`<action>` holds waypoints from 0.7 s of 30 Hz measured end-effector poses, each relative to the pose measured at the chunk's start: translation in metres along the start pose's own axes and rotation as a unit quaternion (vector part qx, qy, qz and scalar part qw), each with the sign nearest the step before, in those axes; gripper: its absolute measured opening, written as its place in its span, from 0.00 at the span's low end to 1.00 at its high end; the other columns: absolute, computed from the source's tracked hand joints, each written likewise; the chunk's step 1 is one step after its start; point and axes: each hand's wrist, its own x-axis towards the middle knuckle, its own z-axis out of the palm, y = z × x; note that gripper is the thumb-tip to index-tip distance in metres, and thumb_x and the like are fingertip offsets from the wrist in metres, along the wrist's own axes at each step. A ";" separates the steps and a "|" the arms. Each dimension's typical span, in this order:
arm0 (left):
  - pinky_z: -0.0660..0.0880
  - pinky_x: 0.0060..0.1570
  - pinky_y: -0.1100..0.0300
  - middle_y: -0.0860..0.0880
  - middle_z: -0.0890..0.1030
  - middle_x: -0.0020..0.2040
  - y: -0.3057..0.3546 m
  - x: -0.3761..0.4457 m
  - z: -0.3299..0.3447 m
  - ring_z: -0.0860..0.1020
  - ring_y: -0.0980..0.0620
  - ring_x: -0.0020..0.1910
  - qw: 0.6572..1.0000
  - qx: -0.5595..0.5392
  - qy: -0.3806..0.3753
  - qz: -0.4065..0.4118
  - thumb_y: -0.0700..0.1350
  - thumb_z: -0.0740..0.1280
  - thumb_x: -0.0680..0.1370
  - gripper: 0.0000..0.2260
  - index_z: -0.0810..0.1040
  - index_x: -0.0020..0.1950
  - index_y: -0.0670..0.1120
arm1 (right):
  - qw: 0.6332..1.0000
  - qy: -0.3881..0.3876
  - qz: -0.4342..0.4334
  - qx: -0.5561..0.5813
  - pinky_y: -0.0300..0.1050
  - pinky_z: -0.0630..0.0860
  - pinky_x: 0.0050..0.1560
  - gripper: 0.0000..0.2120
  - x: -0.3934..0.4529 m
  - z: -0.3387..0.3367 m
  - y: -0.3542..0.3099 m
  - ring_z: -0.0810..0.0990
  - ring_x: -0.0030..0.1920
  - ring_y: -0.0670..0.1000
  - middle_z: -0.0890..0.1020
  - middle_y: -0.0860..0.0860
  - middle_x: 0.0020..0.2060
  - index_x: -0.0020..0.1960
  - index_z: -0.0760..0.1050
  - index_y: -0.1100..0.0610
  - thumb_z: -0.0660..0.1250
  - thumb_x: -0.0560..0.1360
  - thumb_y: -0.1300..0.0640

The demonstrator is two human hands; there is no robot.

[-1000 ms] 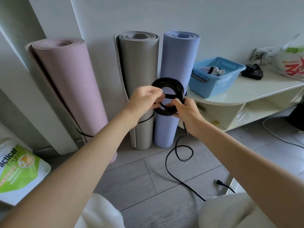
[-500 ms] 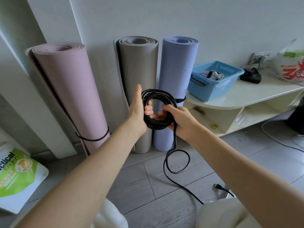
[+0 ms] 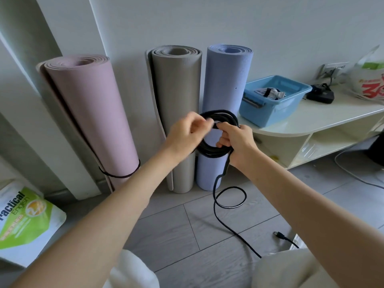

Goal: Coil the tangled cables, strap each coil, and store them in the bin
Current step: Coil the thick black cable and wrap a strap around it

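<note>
The coiled cable [image 3: 220, 149] is black. Three rolled mats stand at the white wall: the pink mat [image 3: 91, 113], the grey-brown mat [image 3: 176, 96] and the lavender mat [image 3: 226, 80]. The bin [image 3: 272, 110] is light blue on the cream table [image 3: 324, 115]. The floor [image 3: 187, 229] is grey with a wood grain pattern. The bag [image 3: 25, 221] is white and green.

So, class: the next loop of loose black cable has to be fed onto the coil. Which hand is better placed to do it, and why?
Left. The right hand grips the coil, with the loose tail hanging beneath it. The left hand only pinches near the coil's top, so it could probably let go.
</note>
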 end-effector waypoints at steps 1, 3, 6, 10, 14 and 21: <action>0.66 0.49 0.68 0.55 0.75 0.44 0.002 -0.005 0.006 0.72 0.57 0.46 0.992 0.062 -0.096 0.045 0.61 0.62 0.70 0.16 0.75 0.46 0.50 | 1.000 0.014 0.007 -0.005 0.43 0.69 0.30 0.14 0.000 0.001 -0.001 0.64 0.21 0.47 0.64 0.48 0.20 0.31 0.66 0.58 0.65 0.74 0.65; 0.61 0.56 0.63 0.53 0.74 0.42 0.001 -0.010 0.017 0.70 0.57 0.45 0.958 0.187 -0.195 0.094 0.65 0.58 0.68 0.20 0.73 0.44 0.49 | 0.999 0.012 0.036 0.008 0.44 0.70 0.32 0.17 0.000 0.002 -0.002 0.64 0.23 0.48 0.64 0.49 0.20 0.30 0.64 0.58 0.65 0.75 0.63; 0.61 0.49 0.63 0.53 0.71 0.35 0.001 -0.006 0.012 0.69 0.60 0.37 0.956 0.158 -0.243 0.039 0.72 0.54 0.63 0.28 0.70 0.38 0.47 | 0.991 -0.023 0.105 0.080 0.40 0.70 0.31 0.15 -0.002 0.006 -0.005 0.65 0.24 0.48 0.65 0.49 0.21 0.33 0.65 0.58 0.64 0.77 0.60; 0.68 0.59 0.60 0.55 0.77 0.53 -0.006 0.000 0.005 0.73 0.56 0.55 0.935 0.127 -0.332 -0.012 0.69 0.65 0.60 0.30 0.72 0.55 0.53 | 0.973 -0.055 0.161 0.157 0.38 0.69 0.30 0.10 -0.002 0.009 -0.012 0.65 0.25 0.47 0.66 0.50 0.26 0.39 0.66 0.58 0.61 0.78 0.59; 0.71 0.55 0.56 0.49 0.79 0.47 -0.011 -0.005 0.020 0.76 0.51 0.47 0.965 0.127 -0.228 0.018 0.50 0.68 0.69 0.15 0.70 0.52 0.48 | 0.955 -0.060 0.177 0.231 0.41 0.69 0.40 0.11 -0.002 0.009 -0.020 0.66 0.30 0.50 0.66 0.53 0.30 0.38 0.65 0.59 0.58 0.79 0.62; 0.71 0.44 0.70 0.53 0.78 0.35 0.000 0.003 -0.005 0.76 0.61 0.35 0.972 -0.055 -0.228 -0.030 0.44 0.65 0.78 0.07 0.74 0.39 0.49 | 0.938 -0.189 0.224 0.185 0.50 0.75 0.55 0.13 -0.001 -0.005 -0.040 0.77 0.53 0.59 0.76 0.63 0.49 0.54 0.69 0.72 0.58 0.78 0.61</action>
